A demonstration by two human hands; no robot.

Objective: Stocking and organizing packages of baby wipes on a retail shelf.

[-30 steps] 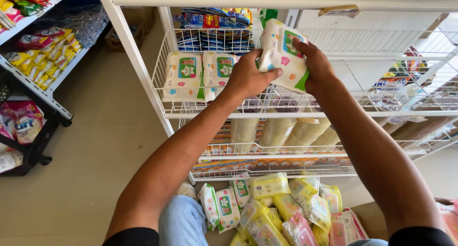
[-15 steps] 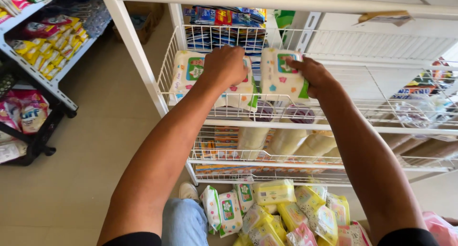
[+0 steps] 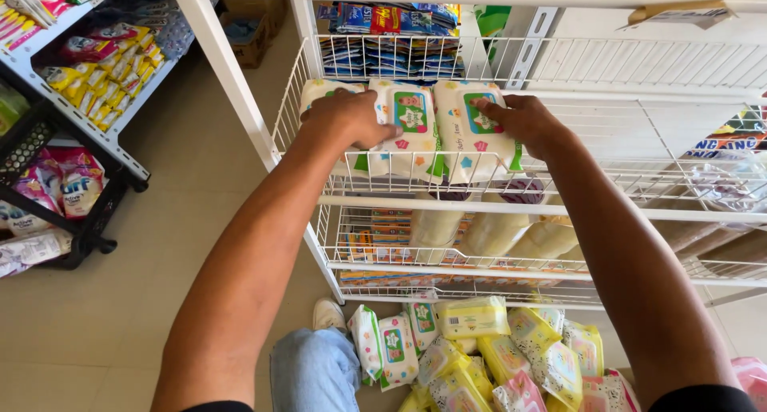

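Three white wet-wipe packs with green labels stand side by side in a white wire shelf basket [image 3: 479, 176]. My left hand [image 3: 345, 118] rests over the leftmost pack [image 3: 314, 92] and touches the middle pack [image 3: 406, 131]. My right hand [image 3: 518, 122] presses on the rightmost pack [image 3: 471, 136], fingers spread across its face. Neither hand lifts a pack off the shelf.
A heap of yellow, pink and white wipe packs [image 3: 479, 352] lies on the floor below, beside my knee [image 3: 311, 372]. Lower wire shelves hold cream-coloured rolls [image 3: 495, 232]. A rack with yellow and pink packets [image 3: 88, 68] stands at the left across the tiled aisle.
The pack that both hands held above the shelf has been set down into the basket as the third in the row. My left hand moved left onto the first pack.
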